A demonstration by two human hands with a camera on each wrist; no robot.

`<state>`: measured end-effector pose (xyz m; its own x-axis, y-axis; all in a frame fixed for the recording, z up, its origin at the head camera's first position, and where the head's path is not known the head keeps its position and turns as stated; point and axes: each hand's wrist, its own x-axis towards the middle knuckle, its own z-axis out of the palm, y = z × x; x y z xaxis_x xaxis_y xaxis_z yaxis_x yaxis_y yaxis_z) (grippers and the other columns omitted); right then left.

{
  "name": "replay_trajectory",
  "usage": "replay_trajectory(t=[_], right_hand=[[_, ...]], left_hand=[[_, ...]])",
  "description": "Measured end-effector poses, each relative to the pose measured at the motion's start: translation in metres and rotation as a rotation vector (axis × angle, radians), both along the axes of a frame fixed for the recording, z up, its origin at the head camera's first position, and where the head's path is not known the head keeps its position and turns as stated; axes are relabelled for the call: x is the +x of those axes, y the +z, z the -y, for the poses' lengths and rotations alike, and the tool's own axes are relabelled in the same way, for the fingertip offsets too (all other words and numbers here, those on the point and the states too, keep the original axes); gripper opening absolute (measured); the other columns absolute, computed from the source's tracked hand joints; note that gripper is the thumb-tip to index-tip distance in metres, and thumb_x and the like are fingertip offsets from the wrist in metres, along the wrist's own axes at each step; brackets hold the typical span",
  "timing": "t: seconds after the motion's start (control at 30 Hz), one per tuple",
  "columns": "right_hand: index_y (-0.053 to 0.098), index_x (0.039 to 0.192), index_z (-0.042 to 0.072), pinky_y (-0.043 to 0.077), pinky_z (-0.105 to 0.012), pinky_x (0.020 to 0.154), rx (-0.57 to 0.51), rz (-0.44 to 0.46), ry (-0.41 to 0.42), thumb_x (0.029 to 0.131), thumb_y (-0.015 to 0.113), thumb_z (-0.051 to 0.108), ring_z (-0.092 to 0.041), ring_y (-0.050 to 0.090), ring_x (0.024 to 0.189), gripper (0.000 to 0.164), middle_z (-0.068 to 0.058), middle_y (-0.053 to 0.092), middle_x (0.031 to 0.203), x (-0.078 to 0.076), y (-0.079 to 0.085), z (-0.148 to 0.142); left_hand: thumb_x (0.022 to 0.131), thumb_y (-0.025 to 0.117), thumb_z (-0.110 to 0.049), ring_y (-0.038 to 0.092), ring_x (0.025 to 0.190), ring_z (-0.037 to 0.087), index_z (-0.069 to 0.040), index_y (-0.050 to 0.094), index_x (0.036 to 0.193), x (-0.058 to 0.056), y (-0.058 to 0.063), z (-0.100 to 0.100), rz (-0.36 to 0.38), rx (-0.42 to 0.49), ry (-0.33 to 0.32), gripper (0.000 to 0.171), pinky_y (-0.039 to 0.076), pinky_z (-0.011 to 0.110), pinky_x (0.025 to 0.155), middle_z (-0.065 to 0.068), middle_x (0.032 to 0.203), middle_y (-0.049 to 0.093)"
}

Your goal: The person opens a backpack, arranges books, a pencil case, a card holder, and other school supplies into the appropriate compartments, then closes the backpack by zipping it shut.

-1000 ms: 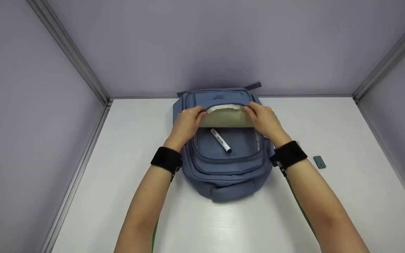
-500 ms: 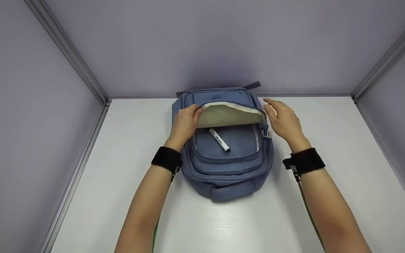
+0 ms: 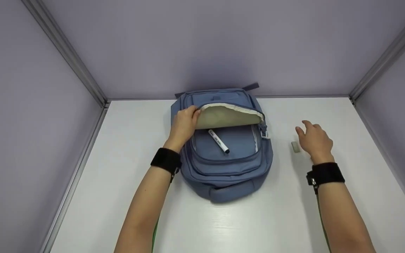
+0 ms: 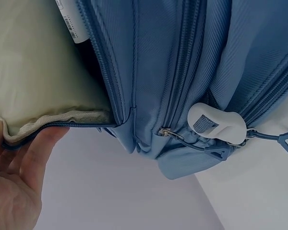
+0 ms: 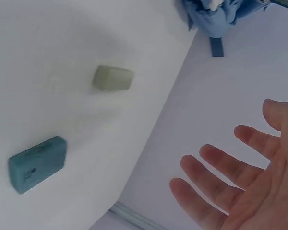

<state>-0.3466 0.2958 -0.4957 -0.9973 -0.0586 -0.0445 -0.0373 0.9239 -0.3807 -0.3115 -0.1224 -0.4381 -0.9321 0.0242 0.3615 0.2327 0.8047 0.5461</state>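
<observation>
A blue backpack point(image 3: 229, 182) lies on the white table with its front pocket unzipped. My left hand point(image 3: 184, 124) pinches the edge of the pocket flap point(image 3: 227, 117) and holds it raised, its pale lining showing. Inside the pocket rests a white marker point(image 3: 218, 141) with a dark cap. My right hand point(image 3: 316, 141) is in the air right of the bag, fingers spread and holding nothing. Just left of it on the table lies a small pale green block point(image 3: 295, 147), like an eraser. A similar teal block point(image 5: 37, 164) shows in the right wrist view; in the head view it is hidden.
Grey panels point(image 3: 202, 45) enclose the table point(image 3: 220, 225) at the back and sides. A white toggle point(image 4: 216, 125) and zip pulls hang at the bag's side in the left wrist view.
My right hand has let go of the flap and moved right, over the table by the blocks. The flap's right side has sagged. My left hand keeps its hold; the marker stays put.
</observation>
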Motion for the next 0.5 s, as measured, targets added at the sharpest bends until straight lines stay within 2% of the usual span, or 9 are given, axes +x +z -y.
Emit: replay_trajectory(t=[0.17, 0.27, 0.37, 0.5], right_hand=[[0.044, 0.14, -0.005, 0.045, -0.066, 0.08, 0.053, 0.124, 0.048, 0.103, 0.046, 0.04, -0.054, 0.052, 0.109, 0.058, -0.037, 0.047, 0.127, 0.006, -0.019, -0.008], [0.044, 0.139, -0.007, 0.046, -0.064, 0.08, 0.07, 0.166, 0.082, 0.102, 0.05, 0.032, -0.054, 0.053, 0.108, 0.054, -0.037, 0.048, 0.126, 0.009, -0.031, -0.006], [0.048, 0.137, -0.006, 0.048, -0.062, 0.078, 0.083, 0.166, 0.104, 0.1, 0.055, 0.024, -0.05, 0.057, 0.103, 0.048, -0.035, 0.053, 0.121, 0.01, -0.041, -0.003], [0.055, 0.129, -0.004, 0.051, -0.058, 0.069, 0.087, 0.115, 0.101, 0.098, 0.058, 0.016, -0.045, 0.062, 0.091, 0.036, -0.029, 0.059, 0.109, 0.01, -0.051, -0.001]], left_hand=[[0.103, 0.053, -0.021, 0.067, 0.081, 0.024, -0.003, 0.068, 0.104, 0.0, 0.0, 0.0, -0.007, 0.009, 0.006, 0.024, 0.051, 0.04, 0.07, 0.012, 0.093, 0.071], [0.103, 0.053, -0.022, 0.067, 0.081, 0.025, -0.003, 0.068, 0.103, 0.0, 0.0, 0.0, -0.002, 0.015, 0.011, 0.024, 0.051, 0.041, 0.071, 0.012, 0.093, 0.071], [0.103, 0.054, -0.022, 0.067, 0.081, 0.025, -0.003, 0.068, 0.102, 0.0, -0.001, 0.0, 0.001, 0.012, 0.012, 0.024, 0.051, 0.042, 0.072, 0.013, 0.092, 0.07], [0.103, 0.054, -0.022, 0.067, 0.083, 0.027, -0.003, 0.068, 0.102, -0.001, -0.001, -0.001, -0.002, 0.011, 0.01, 0.024, 0.051, 0.042, 0.073, 0.013, 0.093, 0.071]])
